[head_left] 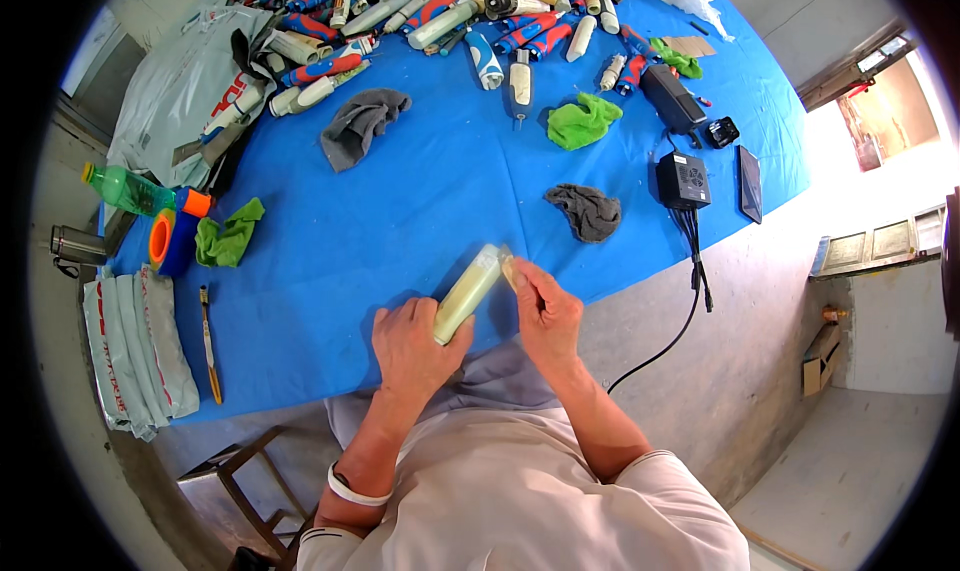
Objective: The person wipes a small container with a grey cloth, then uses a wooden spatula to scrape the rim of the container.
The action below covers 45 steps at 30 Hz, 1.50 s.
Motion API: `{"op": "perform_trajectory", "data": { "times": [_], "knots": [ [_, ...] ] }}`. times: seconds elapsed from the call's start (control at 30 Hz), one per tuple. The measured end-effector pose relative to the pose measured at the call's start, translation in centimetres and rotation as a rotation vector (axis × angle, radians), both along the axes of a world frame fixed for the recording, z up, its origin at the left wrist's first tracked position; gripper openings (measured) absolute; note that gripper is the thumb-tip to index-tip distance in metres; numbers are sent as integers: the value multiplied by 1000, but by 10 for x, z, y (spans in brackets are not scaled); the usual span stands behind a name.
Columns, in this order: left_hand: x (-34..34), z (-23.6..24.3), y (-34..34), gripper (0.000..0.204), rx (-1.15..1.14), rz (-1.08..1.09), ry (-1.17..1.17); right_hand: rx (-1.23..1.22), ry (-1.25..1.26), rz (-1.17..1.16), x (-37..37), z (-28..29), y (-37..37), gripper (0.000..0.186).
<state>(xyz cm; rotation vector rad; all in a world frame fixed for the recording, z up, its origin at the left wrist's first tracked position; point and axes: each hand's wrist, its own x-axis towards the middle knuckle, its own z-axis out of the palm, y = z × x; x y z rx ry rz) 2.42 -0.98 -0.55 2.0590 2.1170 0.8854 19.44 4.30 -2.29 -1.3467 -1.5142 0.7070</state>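
We held a pale yellow-green handle (pixel 466 293) over the near edge of the blue table (pixel 400 211), left hand (pixel 412 343) wrapped round its lower end, right hand (pixel 545 311) fingers pinching a small blade-like piece (pixel 507 259) at its top.

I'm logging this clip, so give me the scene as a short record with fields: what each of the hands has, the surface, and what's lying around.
left hand: left hand wraps the lower end of a pale yellow tube-shaped handle
right hand: right hand pinches the handle's upper end with its fingertips
surface: blue tablecloth
far edge: pile of similar handles, many red and blue
cloths: grey rag, green rag, second grey rag
left side: green bottle, tape rolls
right side: black power adapter
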Motion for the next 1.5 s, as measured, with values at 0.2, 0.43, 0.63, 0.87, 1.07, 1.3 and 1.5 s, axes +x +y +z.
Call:
{"op": "perform_trajectory", "data": {
  "times": [0.2,0.43,0.63,0.87,1.07,1.3,1.5],
  "knots": [
    [1,1,0,33,-8,1,1,-1,6,27,3,1,0,19],
    [1,0,1,33,3,10,-4,-26,-14,81,5,2,-2,20],
    [1,1,1,34,8,7,0,-29,-33,110,8,2,-2,19],
    [2,0,2,34,5,20,14,23,27,166,8,0,-4,19],
    [2,-1,1,34,20,29,15,-71,82,-12,-1,4,0,20],
    [2,-2,1,33,11,31,17,26,-3,-15,-2,-2,0,19],
    [2,-2,1,33,-8,31,14,33,43,13,-3,-3,1,18]
  ]
}}
